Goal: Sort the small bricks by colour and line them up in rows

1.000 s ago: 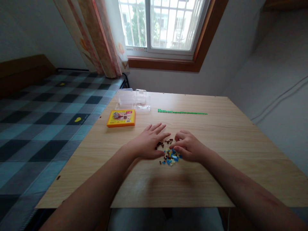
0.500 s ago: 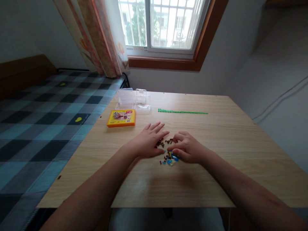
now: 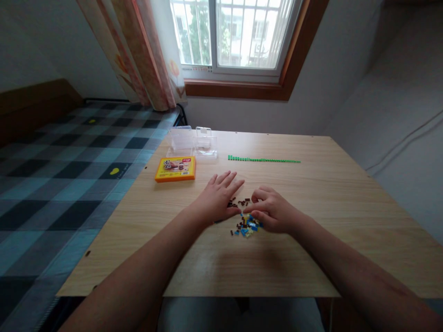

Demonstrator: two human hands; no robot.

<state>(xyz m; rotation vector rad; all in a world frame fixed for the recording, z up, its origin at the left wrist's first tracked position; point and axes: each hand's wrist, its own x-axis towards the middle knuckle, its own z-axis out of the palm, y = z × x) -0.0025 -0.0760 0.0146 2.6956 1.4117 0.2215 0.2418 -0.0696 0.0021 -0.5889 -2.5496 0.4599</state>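
My left hand [image 3: 218, 197] is spread palm down over the brown bricks [image 3: 234, 204], partly covering them. Its thumb tip comes close to my right index finger. My right hand [image 3: 272, 210] has its index finger stretched toward the small toy bricks; thumb and index are apart and the other fingers are curled. I see nothing held in it. Below the fingertips lies a loose pile of blue, yellow and brown bricks [image 3: 247, 227]. A few more brown bricks [image 3: 244, 202] lie between the hands. What is under my left palm is hidden.
A row of green bricks [image 3: 263, 160] runs across the back of the wooden table [image 3: 311, 184]. At the back left are a yellow-orange box [image 3: 175, 169] and clear plastic cases [image 3: 206, 148]. A checked bed [image 3: 104, 152] stands to the left, below the window [image 3: 247, 37] level.
My left hand has shifted slightly up and right, its thumb now nearer my right index finger. A dark piece shows beside its wrist. My right hand has moved slightly right.
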